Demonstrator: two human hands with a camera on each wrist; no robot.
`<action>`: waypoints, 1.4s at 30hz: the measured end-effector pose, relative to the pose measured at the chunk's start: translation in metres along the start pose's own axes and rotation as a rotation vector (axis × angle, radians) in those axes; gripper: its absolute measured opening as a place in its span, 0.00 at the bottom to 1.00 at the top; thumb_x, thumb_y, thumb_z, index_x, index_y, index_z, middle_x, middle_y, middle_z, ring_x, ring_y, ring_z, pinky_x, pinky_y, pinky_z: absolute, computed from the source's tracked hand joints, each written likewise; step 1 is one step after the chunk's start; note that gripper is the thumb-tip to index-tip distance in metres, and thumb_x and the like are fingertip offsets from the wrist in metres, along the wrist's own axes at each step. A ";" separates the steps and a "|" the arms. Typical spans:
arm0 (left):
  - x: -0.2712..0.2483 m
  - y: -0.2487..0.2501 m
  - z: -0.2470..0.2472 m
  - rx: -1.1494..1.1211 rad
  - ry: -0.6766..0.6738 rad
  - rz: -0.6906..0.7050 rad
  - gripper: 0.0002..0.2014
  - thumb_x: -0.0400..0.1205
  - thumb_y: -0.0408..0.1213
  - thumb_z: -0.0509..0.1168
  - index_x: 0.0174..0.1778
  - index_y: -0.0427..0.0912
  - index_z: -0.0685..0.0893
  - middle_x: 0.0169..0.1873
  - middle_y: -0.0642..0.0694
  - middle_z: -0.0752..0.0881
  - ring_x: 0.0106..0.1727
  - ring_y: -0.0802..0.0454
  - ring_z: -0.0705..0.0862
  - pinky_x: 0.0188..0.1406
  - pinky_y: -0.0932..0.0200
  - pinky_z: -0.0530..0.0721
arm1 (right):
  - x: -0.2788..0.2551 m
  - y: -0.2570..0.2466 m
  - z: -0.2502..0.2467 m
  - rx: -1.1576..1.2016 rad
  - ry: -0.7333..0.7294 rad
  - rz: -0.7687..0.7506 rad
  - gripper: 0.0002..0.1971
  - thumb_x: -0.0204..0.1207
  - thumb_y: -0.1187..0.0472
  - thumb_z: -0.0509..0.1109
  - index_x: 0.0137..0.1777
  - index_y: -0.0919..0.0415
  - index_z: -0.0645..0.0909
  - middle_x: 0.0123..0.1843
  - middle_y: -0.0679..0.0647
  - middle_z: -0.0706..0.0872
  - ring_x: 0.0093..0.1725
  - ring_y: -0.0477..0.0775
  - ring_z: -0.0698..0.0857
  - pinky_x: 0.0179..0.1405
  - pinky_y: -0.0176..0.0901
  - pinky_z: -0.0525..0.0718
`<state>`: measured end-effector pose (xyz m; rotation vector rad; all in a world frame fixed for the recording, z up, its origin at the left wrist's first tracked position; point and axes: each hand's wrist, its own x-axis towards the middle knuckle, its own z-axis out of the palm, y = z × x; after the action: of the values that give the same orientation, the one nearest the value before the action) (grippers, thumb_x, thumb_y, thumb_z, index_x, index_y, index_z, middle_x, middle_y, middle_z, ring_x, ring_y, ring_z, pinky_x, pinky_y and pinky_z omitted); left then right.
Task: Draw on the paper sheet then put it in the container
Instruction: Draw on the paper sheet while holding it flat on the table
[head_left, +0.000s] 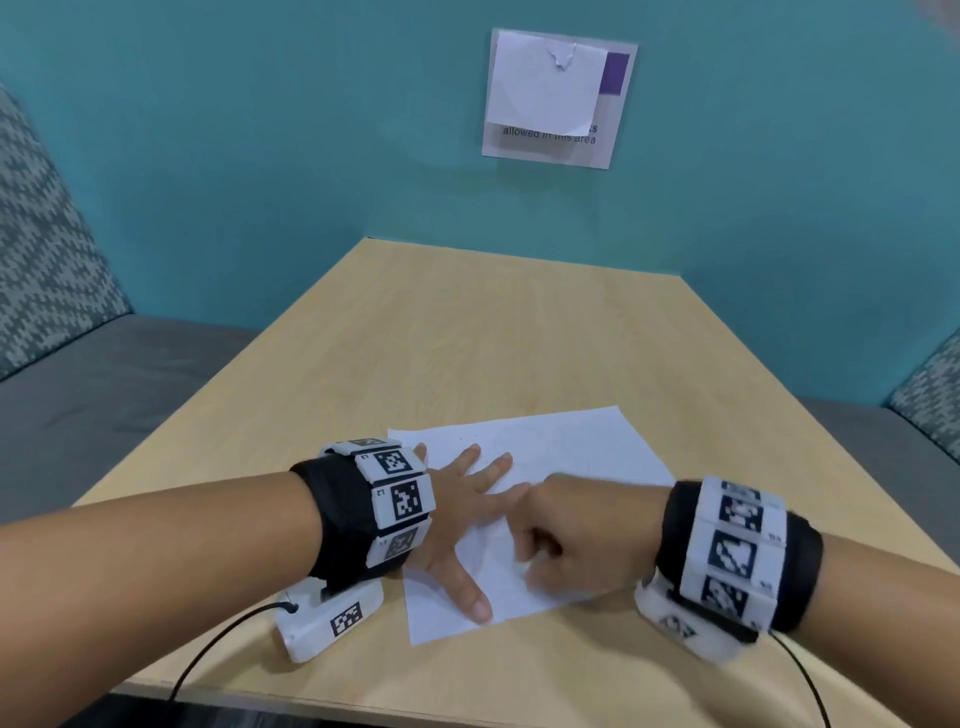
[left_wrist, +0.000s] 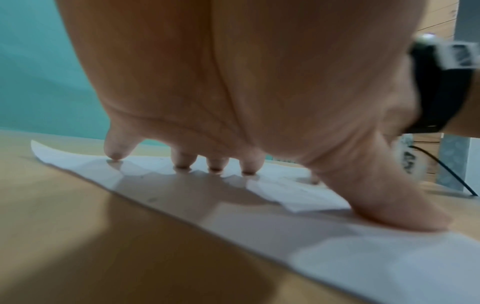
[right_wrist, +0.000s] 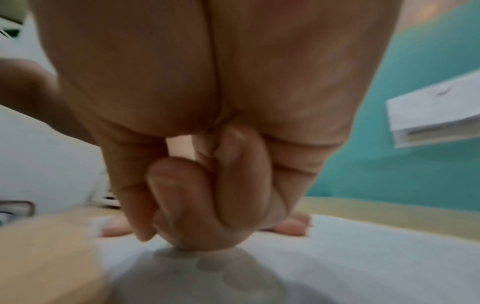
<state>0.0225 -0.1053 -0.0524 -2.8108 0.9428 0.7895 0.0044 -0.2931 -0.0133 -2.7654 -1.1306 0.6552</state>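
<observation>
Paper sheet (head_left: 561, 457), white, flat under left hand (head_left: 462, 525).

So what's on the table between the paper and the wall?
Nothing. In the head view, the table is bare wood from the paper's far edge to the wall. Both hands rest on the paper.

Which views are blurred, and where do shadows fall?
Head: right hand slightly motion-blurred. Left wrist: soft; left hand casts finger shadows on the paper sheet. Right wrist: blurriest, with a dark shadow under the curled fingers.
</observation>
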 end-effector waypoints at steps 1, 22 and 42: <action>0.000 0.000 0.000 -0.003 0.004 0.006 0.61 0.68 0.73 0.72 0.84 0.69 0.32 0.84 0.55 0.26 0.85 0.43 0.26 0.74 0.15 0.37 | -0.004 -0.007 0.003 0.030 -0.023 -0.037 0.05 0.76 0.58 0.69 0.45 0.59 0.83 0.32 0.42 0.78 0.34 0.47 0.77 0.37 0.38 0.78; 0.000 -0.001 0.000 0.016 -0.006 0.000 0.62 0.68 0.73 0.71 0.82 0.69 0.28 0.84 0.55 0.26 0.85 0.44 0.26 0.75 0.16 0.37 | 0.008 0.021 -0.013 -0.007 0.036 0.088 0.04 0.76 0.57 0.68 0.43 0.54 0.83 0.34 0.43 0.82 0.34 0.43 0.78 0.38 0.38 0.76; -0.003 -0.001 0.000 0.025 0.006 0.012 0.62 0.68 0.73 0.71 0.82 0.69 0.28 0.84 0.55 0.26 0.85 0.44 0.26 0.74 0.15 0.37 | 0.007 0.019 -0.010 -0.020 0.064 0.082 0.05 0.76 0.60 0.67 0.45 0.61 0.82 0.37 0.49 0.85 0.36 0.50 0.80 0.42 0.46 0.79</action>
<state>0.0214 -0.1029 -0.0507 -2.7910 0.9644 0.7658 0.0256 -0.3013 -0.0116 -2.8406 -1.0214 0.5617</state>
